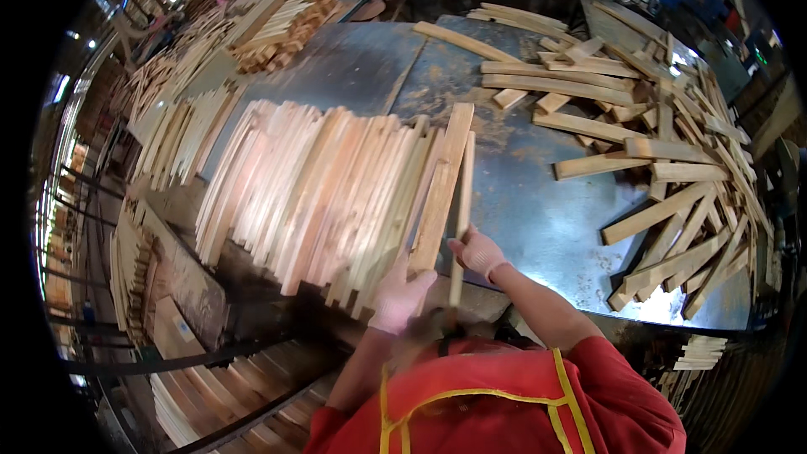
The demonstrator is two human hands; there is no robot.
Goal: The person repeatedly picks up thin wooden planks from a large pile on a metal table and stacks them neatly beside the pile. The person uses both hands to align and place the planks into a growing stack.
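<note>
My left hand (400, 296), in a pale glove, is closed round the near end of a wide wooden slat (441, 193). Just right of it, a second wooden slat (466, 185), turned narrow edge up, is gripped by my right hand (479, 254), also gloved. A narrow gap separates the two pieces along part of their length. Left of the wide slat lies a long row of wooden slats (319, 193), packed side by side, their near ends uneven. Some fingers of both hands are hidden behind the wood.
A metal table (521, 219) with sawdust lies under the work. On its right, loose slats (588, 84) are heaped crosswise. More stacked slats (290, 29) lie at the far left, and a smaller row (185, 139) stands left of the main one. Dark metal bars (227, 353) run at lower left.
</note>
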